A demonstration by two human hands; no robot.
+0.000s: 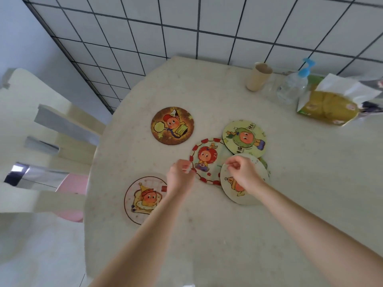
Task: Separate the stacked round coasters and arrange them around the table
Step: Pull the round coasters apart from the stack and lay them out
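Left hand [179, 176] pinches the left rim of the red-bordered coaster [207, 160]. Right hand [241, 172] is curled over the pale coaster [242, 187], fingertips [229, 163] at its top edge; actual grip, cannot tell. Those two plus the green coaster [244, 138] overlap in a loose cluster mid tabletop [207, 235]; another green edge peeks out beneath the pale one. Brown coaster [172, 125] lies alone, up-left. Pink-rimmed coaster [141, 200] lies alone near the left edge, partly under the left forearm. Paper cup [259, 76], pump bottle [294, 84], tissue pack [329, 104] at far right. Chair [41, 141] at left.
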